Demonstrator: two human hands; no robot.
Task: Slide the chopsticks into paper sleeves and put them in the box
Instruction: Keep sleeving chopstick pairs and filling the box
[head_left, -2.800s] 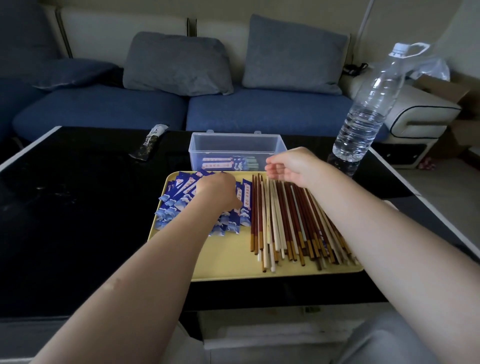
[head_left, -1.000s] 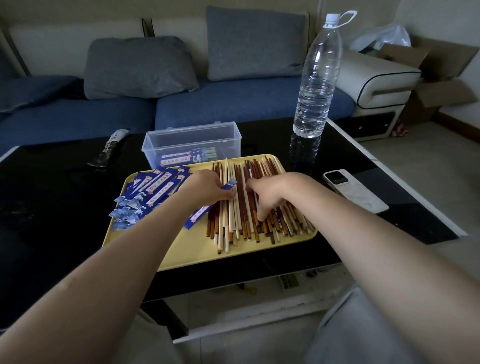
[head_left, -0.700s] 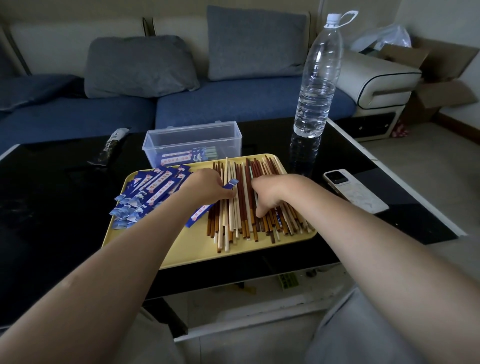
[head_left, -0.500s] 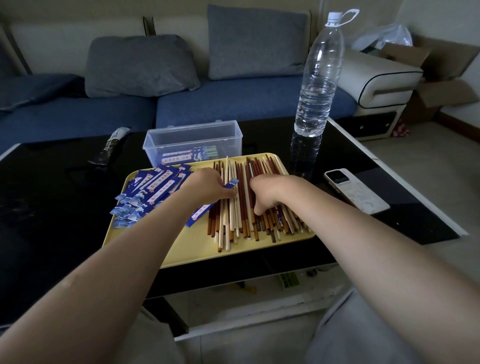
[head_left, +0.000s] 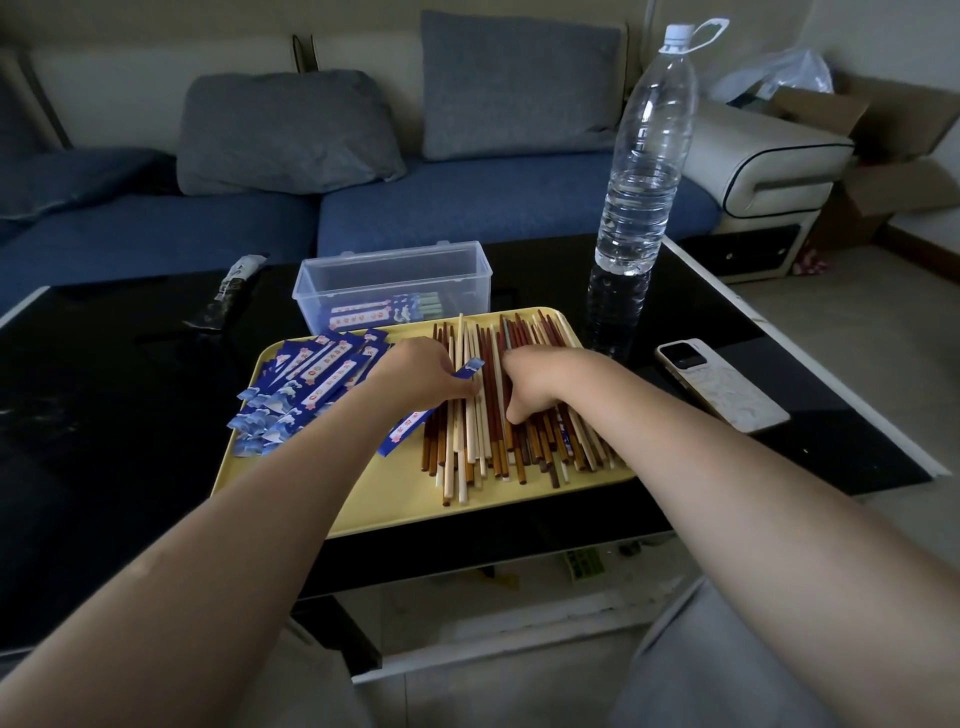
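On the yellow tray (head_left: 322, 499), the left hand (head_left: 415, 379) pinches one blue sleeve (head_left: 470, 367) at the edge of the chopsticks (head_left: 478, 441), which lie heaped on the tray's right half. The right hand (head_left: 535, 382) rests curled on that heap — whether it has a pair pinched cannot be told. The box (head_left: 389, 283) stands just behind the tray, a few filled sleeves inside. The likely trouble: mismatched sticks get picked from the mixed pile, or the flimsy sleeve buckles at its mouth — the tips then jam.
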